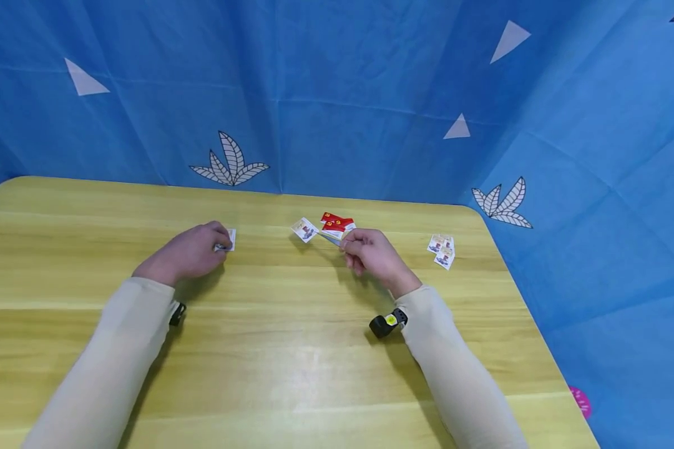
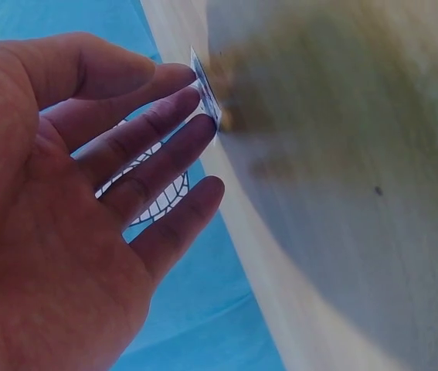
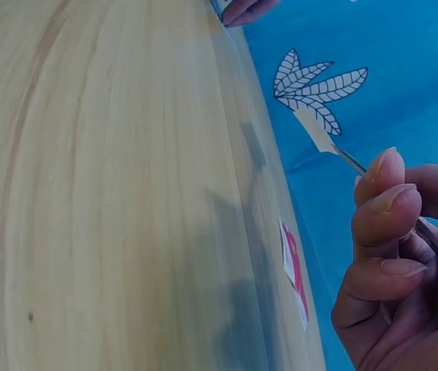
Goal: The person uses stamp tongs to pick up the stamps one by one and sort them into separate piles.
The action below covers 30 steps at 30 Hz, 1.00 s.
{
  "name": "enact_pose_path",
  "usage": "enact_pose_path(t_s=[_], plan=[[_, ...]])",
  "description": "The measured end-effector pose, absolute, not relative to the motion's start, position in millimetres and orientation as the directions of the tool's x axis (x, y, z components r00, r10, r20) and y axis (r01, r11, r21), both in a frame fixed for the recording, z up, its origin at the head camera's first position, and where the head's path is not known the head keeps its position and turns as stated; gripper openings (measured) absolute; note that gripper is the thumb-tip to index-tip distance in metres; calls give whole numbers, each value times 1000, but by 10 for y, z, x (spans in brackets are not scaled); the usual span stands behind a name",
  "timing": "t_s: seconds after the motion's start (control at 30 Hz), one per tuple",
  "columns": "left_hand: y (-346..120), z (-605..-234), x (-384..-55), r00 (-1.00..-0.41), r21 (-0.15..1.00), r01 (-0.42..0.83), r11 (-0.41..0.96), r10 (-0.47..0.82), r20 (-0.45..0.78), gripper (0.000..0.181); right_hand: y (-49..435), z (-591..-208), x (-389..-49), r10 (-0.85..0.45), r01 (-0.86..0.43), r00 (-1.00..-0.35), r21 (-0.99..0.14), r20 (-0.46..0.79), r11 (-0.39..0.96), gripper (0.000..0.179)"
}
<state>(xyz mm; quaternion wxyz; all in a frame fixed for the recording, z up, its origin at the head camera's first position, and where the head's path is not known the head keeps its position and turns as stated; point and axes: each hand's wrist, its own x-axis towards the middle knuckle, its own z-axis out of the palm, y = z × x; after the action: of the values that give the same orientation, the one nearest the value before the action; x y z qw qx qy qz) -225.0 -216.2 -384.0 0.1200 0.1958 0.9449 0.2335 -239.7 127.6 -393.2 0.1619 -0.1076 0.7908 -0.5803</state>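
My right hand (image 1: 373, 255) pinches a pair of thin metal tweezers (image 3: 350, 161) between thumb and fingers. At their tip, raised above the table, is a small white printed sticker (image 1: 305, 230); its plain pale side (image 3: 314, 131) faces the right wrist view. My left hand (image 1: 196, 249) rests its fingertips on another small white sticker (image 1: 232, 240) lying on the table, partly hidden in the head view. From the left wrist, the fingers look extended on that sticker (image 2: 205, 91), with the thumb standing apart. Several red and white stickers (image 1: 337, 224) lie just beyond the tweezers.
Several white printed stickers (image 1: 442, 249) lie overlapping toward the table's right side. The pale wooden table (image 1: 258, 362) ends at a blue patterned cloth (image 1: 342, 93) behind and on the right. A black strap device (image 1: 389, 323) is worn on the right wrist.
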Motion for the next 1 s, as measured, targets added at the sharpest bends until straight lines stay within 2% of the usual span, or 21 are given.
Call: enact_pose_path(t_s=[1.0], plan=[[-2122,-3816,-2238,-904,490,281,825,399,-152,29,1646,-3940,-2369,-314,52,-939,-959,-142,279,24]])
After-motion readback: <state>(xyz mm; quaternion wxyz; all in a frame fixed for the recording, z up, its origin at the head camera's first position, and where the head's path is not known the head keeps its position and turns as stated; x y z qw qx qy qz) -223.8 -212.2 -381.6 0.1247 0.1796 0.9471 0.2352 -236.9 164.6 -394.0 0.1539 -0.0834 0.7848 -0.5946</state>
